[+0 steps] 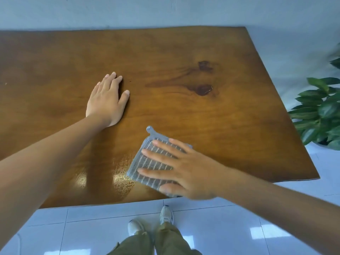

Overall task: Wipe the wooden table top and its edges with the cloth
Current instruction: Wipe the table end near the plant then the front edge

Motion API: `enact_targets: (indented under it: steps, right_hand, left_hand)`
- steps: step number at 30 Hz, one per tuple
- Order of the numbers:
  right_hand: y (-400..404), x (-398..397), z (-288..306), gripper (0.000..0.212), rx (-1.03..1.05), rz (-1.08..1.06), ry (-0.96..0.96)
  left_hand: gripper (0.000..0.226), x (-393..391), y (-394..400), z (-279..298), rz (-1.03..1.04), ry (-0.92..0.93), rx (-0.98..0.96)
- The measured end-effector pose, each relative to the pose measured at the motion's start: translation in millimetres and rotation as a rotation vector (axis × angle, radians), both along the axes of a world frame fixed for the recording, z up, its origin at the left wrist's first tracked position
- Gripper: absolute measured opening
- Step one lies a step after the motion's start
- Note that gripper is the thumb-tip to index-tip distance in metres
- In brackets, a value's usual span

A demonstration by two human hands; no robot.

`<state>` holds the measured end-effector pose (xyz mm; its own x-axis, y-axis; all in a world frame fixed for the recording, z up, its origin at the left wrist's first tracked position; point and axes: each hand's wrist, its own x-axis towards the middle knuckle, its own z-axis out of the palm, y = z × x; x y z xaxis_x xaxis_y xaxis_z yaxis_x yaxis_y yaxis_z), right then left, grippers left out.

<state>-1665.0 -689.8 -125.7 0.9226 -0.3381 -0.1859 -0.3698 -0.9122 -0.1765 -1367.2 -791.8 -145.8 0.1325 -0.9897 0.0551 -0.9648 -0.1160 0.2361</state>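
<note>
**Flat palm on the cloth, working the near edge of the table**

The right hand (185, 168) is pressing down with fingers straight and spread, pinning the grey striped cloth (147, 162) flat against the wooden table top (184, 111) — no pinch, no curl, just an open palm bearing on the fabric. The cloth is lying close to the near edge, its small loop tab pointing away from the person. Just to its left a damp, glossy streak (123, 173) is catching the light.

Further out, the left hand (106, 100) is resting open on the bare wood, fingers relaxed, apparently bracing the body, well apart from the cloth.

To do this stroke well, I'd judge the pressure needs to be spreading evenly through all the fingers so the cloth is sliding rather than bunching. Overlapping passes would be keeping streaks from drying between strokes. The dark knots (203, 89) near the far right are looking untouched, and the edges are not yet being wiped. A potted plant (323, 111) is standing beside the table's right edge.
</note>
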Motion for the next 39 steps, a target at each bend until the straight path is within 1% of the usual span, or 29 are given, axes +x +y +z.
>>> enact_targets:
  steps: [2, 5, 7, 9, 11, 13, 16, 18, 20, 24, 28, 30, 32, 34, 36, 39]
  right_hand:
    - [-22, -1, 4, 0.056, -0.008, -0.082, 0.054]
    - [-40, 19, 7, 0.056, 0.027, -0.393, 0.146]
    - [-30, 44, 1, 0.058, 0.016, -0.598, 0.111]
    - [-5, 69, -7, 0.060, -0.052, -0.711, 0.029]
    - [28, 88, -11, 0.060, -0.059, -0.710, -0.068]
    - [65, 98, -12, 0.061, -0.034, -0.658, -0.120]
    - [114, 97, -16, 0.062, -0.029, -0.593, -0.100]
    - [127, 83, -19, 0.061, -0.041, -0.559, -0.085]
    - [125, 61, -19, 0.059, -0.048, -0.558, -0.085]
    - [98, 1, -16, 0.057, -0.067, -0.647, -0.029]
    - [38, -48, -6, 0.073, -0.084, -0.779, 0.094]
    - [-1, -57, -6, 0.077, -0.063, -0.861, 0.113]
    - [-35, -53, -5, 0.074, -0.010, -0.938, 0.141]
    - [-48, -43, -5, 0.071, 0.005, -0.979, 0.140]
    - [-34, -35, -7, 0.069, -0.023, -0.920, 0.110]
    - [20, -34, -6, 0.065, -0.048, -0.720, 0.033]
  left_hand:
    - [0.063, 0, 0, 1, -0.003, 0.003, 0.003]
    - [0.064, 0, 1, 0, -0.005, -0.004, -0.001]
    - [0.064, -1, 1, 0, -0.010, -0.009, -0.001]
    - [0.064, -1, 0, 1, -0.011, -0.013, 0.002]
    - [0.064, -1, 0, 2, -0.009, -0.012, 0.005]
    - [0.064, -2, 0, 2, -0.013, -0.014, 0.003]
    - [0.065, -1, 0, 0, -0.021, -0.008, -0.001]
    - [0.065, -1, 1, -1, -0.022, -0.006, 0.002]
    - [0.065, -1, 1, -1, -0.022, -0.009, 0.007]
    - [0.066, 0, 0, -1, -0.019, -0.020, 0.010]
    - [0.066, -1, -1, 0, -0.017, -0.024, 0.008]
    - [0.066, -1, 0, 0, -0.017, -0.025, 0.006]
    - [0.066, -1, 0, 1, -0.020, -0.025, 0.012]
    - [0.065, -1, -1, 1, -0.018, -0.031, 0.015]
    - [0.065, -2, -3, 2, -0.013, -0.033, 0.026]
    - [0.064, -2, -5, 5, -0.015, -0.026, 0.039]
